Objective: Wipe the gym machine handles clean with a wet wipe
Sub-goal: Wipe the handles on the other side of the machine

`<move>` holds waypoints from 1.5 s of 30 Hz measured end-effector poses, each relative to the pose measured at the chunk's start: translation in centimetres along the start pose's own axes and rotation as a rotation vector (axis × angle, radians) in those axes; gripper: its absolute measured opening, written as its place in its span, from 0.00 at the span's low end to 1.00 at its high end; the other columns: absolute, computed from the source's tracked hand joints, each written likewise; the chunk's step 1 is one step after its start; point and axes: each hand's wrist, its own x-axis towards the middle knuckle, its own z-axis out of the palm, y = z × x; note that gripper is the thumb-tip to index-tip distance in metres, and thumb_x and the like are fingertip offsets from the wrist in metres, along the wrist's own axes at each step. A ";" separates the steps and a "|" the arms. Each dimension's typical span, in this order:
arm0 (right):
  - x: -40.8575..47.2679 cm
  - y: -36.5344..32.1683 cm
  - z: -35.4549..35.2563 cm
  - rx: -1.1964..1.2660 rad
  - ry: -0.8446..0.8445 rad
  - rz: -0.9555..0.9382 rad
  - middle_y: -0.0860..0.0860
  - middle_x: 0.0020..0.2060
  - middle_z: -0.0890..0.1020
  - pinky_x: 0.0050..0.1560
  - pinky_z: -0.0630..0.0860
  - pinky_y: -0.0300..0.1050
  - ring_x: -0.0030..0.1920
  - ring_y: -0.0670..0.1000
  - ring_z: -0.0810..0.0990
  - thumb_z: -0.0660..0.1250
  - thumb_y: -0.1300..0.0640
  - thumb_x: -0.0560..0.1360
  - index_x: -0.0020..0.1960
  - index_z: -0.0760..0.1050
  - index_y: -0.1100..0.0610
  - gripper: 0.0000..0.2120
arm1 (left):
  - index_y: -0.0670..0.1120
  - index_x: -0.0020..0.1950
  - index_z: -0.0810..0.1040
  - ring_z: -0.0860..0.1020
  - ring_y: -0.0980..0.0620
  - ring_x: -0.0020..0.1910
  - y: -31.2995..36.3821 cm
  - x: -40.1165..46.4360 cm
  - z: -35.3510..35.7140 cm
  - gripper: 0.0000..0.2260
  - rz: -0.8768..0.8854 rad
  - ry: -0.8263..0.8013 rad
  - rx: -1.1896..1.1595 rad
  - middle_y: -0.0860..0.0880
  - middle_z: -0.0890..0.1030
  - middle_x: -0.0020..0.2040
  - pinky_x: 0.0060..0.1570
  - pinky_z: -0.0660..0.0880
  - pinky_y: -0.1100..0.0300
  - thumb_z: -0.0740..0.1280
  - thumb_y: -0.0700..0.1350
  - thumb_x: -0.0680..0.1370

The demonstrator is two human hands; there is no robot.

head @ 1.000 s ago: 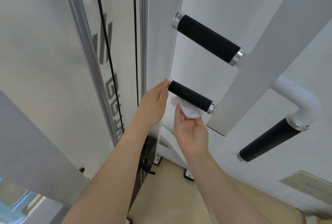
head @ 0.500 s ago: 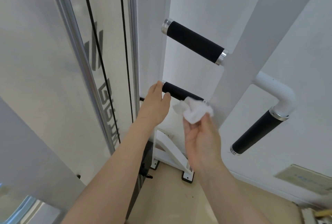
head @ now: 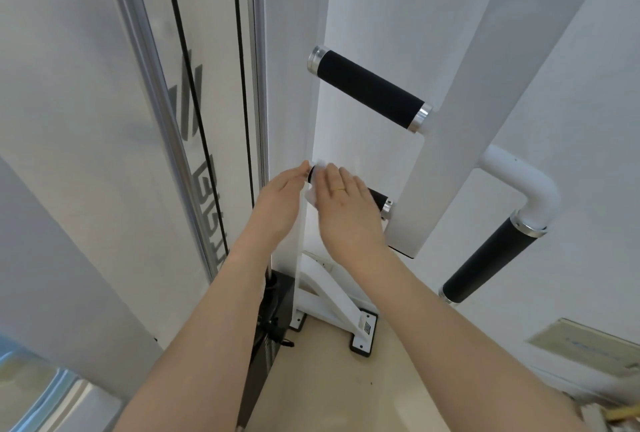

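- Head view: your right hand (head: 346,210) lies palm-down over the lower black handle (head: 378,197), fingers curled, pressing the white wet wipe (head: 311,193) onto its left end.
- Your left hand (head: 280,203) is open and empty, fingertips touching the handle's left end cap.
- The upper handle (head: 369,92) sits bare above.

Blurred logo lettering (head: 207,210) (unreadable)

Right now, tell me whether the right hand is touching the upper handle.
Apart. The head view shows the right hand laid over the wet wipe on the lower handle, with bare white frame between it and the upper handle.
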 end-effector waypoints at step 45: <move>5.6 -1.9 -12.6 -0.036 0.206 -0.041 0.62 0.71 0.62 0.71 0.55 0.52 0.70 0.59 0.62 0.51 0.56 0.80 0.74 0.50 0.64 0.25 | 0.50 0.62 0.76 0.77 0.58 0.58 9.7 2.6 -2.6 0.14 0.399 0.142 -0.018 0.51 0.80 0.58 0.61 0.71 0.61 0.59 0.40 0.80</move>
